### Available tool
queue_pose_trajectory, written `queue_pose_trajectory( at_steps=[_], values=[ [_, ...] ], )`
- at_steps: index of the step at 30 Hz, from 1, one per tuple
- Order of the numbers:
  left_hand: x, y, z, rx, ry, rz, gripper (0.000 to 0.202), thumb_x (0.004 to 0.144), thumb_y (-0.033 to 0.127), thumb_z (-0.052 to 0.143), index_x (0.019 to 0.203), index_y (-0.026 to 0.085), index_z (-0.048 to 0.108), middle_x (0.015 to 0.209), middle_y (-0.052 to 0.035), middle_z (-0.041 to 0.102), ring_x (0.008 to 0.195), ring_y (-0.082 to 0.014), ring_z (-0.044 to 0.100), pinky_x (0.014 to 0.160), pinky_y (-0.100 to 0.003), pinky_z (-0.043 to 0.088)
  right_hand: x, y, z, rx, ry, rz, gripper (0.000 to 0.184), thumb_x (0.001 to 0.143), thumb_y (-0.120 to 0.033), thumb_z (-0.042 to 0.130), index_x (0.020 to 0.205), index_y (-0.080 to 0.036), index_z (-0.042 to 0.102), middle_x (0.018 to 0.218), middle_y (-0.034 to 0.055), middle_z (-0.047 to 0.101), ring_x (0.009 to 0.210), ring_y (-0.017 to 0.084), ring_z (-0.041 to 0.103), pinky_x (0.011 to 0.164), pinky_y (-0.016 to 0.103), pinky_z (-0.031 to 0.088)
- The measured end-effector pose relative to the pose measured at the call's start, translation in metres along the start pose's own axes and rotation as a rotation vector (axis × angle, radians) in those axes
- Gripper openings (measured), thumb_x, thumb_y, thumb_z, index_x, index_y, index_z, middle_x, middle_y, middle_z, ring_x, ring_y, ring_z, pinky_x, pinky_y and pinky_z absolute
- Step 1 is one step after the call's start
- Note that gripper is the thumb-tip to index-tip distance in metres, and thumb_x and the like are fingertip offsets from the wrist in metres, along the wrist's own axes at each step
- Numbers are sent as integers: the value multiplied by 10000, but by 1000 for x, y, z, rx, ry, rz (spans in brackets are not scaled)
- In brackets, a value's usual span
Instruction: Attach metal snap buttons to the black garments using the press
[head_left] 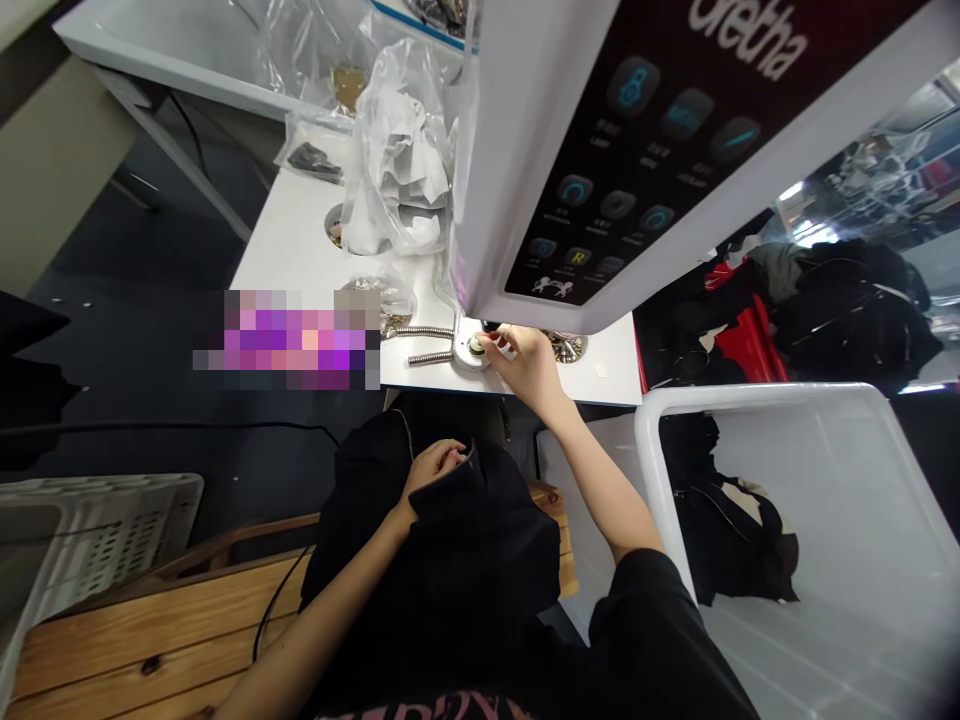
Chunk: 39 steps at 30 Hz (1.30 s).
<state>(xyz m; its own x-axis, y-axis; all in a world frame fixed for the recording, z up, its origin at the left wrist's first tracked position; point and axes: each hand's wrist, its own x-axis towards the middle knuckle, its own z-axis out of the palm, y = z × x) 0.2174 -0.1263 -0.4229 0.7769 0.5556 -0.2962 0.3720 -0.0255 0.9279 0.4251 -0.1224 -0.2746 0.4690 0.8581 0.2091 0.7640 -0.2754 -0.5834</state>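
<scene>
The left hand (433,468) rests low over the lap, its fingers curled round the edge of a stiff, flat black cloth flap (444,492) that belongs to or lies on the soft black cloth (480,560) spread across the lap. The flap's long edge slants, rising away from the wearer and to the right, so its far corner points roughly toward the small round pale-centred die (476,344) set in the white rounded metal base (463,360) of the machine. That die lies ahead of the left hand and a little to its right, beyond the near edge of the white tabletop (277,240); cloth and die are well apart. The right hand (526,362) is by far the nearer to the die: it reaches in from the right with the fingertips drawn together at the die's rim, beneath the large white machine head with a dark button panel (592,200). Whether a small part sits between those fingertips, I cannot tell. Just right of the right hand is a round recess of small brassy metal parts (568,347); left of the base, two silver coiled-metal stalks (426,331) lie side by side, pointing away from the die.
</scene>
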Motion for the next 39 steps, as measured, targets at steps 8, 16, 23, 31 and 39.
queue_pose_trajectory(
  at_steps=[8,16,23,31,39],
  values=[
    [-2,4,-1,-10,6,4,238,868,281,430,946,167,624,946,-66,652,873,-188,610,775,-283,473,-1,1,0,-17,5,-89,208,886,-296,493,763,-167,601,693,33,577,676,154,523,660,262,388],
    [-1,-1,1,-19,24,12,260,860,335,431,932,186,631,947,-53,653,877,-193,613,770,-295,481,-3,0,0,38,35,-120,129,881,-250,510,812,-170,585,724,22,556,706,159,526,680,266,391],
    [0,-2,1,-15,29,19,264,858,352,438,926,193,638,939,-52,660,873,-197,617,756,-298,482,-3,1,0,69,46,-120,92,869,-228,529,812,-175,578,736,17,568,701,154,535,686,269,405],
    [-1,1,0,-2,22,11,279,864,363,428,931,193,639,951,-53,661,889,-201,615,783,-307,471,-3,1,1,97,48,-118,97,875,-240,517,830,-176,575,757,19,578,707,148,545,687,267,422],
    [-1,0,1,-5,28,27,278,853,366,443,922,187,643,954,-61,662,900,-207,612,791,-313,471,-3,3,2,121,48,-128,102,877,-249,508,840,-180,573,771,22,578,721,149,554,690,270,440]
  ],
)
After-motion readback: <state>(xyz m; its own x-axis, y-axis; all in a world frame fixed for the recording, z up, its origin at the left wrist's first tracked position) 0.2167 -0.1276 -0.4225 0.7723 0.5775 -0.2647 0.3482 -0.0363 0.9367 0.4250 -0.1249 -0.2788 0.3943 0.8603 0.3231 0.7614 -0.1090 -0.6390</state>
